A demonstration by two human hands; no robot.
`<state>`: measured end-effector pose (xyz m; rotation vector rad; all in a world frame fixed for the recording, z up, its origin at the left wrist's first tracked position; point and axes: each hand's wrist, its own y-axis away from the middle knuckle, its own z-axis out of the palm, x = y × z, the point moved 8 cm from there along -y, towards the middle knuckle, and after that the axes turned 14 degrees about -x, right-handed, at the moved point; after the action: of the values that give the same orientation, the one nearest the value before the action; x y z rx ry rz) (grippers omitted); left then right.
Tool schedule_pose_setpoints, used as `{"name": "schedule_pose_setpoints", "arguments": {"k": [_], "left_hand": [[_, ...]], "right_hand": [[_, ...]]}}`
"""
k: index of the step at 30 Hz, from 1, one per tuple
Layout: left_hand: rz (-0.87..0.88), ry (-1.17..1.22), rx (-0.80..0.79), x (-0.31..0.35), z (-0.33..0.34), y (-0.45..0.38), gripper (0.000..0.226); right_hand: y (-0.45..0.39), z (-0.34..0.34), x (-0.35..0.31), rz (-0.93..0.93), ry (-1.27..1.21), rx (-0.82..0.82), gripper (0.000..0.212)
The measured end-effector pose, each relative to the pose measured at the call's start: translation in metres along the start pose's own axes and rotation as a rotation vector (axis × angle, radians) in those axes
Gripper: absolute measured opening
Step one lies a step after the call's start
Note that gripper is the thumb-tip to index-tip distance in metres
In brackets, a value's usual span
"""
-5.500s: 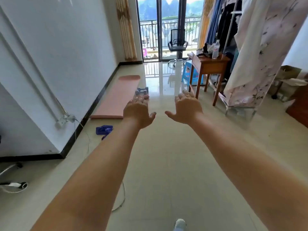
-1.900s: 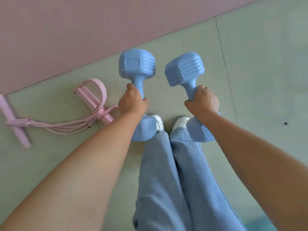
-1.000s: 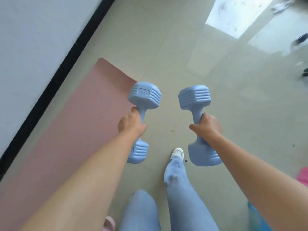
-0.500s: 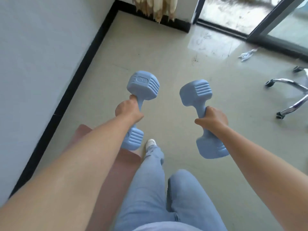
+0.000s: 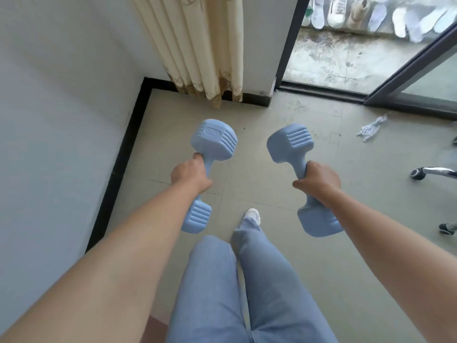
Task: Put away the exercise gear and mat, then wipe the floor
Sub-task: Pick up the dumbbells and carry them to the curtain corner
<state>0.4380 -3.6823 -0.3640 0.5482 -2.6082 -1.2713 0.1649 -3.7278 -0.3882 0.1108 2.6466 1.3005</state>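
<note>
I hold two light-blue dumbbells above the floor, one in each fist. My left hand [image 5: 190, 175] grips the handle of the left dumbbell [image 5: 217, 139], whose far end bears an embossed weight mark. My right hand [image 5: 319, 180] grips the handle of the right dumbbell [image 5: 290, 142]. Both dumbbells point away from me toward the room corner. Only a small pink corner of the exercise mat [image 5: 158, 324] shows at the bottom, behind my left leg.
A white wall with black skirting [image 5: 116, 174] runs along the left. A cream curtain [image 5: 197, 45] hangs in the corner. A sliding door track [image 5: 321, 91] leads to a balcony with several shoes. A crumpled cloth [image 5: 371, 126] and chrome chair legs [image 5: 435, 172] lie right.
I have walked forward past the mat toward the corner with both dumbbells held. The mat has slipped almost out of view; the curtain and balcony door now appear close ahead.
</note>
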Motion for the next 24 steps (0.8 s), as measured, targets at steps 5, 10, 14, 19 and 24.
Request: {"name": "schedule_pose_setpoints", "arguments": {"k": [5, 10, 14, 19, 24], "left_hand": [[0.031, -0.043, -0.047, 0.015, -0.067, -0.099, 0.045], [0.067, -0.145, -0.099, 0.027, -0.090, -0.207, 0.048], [0.093, -0.269, -0.130, 0.041, -0.069, -0.315, 0.046], [0.161, -0.395, -0.148, 0.059, -0.003, -0.446, 0.043], [0.261, -0.569, -0.155, 0.080, 0.073, -0.567, 0.040]], "right_hand": [[-0.090, -0.054, -0.052, 0.035, 0.034, -0.028, 0.016], [-0.190, -0.071, -0.088, 0.050, 0.053, -0.018, 0.014], [-0.300, -0.051, -0.100, 0.056, 0.063, -0.034, 0.017], [-0.439, 0.000, -0.086, 0.052, 0.113, -0.040, 0.016], [-0.564, 0.051, -0.066, 0.007, 0.221, -0.030, 0.015]]}}
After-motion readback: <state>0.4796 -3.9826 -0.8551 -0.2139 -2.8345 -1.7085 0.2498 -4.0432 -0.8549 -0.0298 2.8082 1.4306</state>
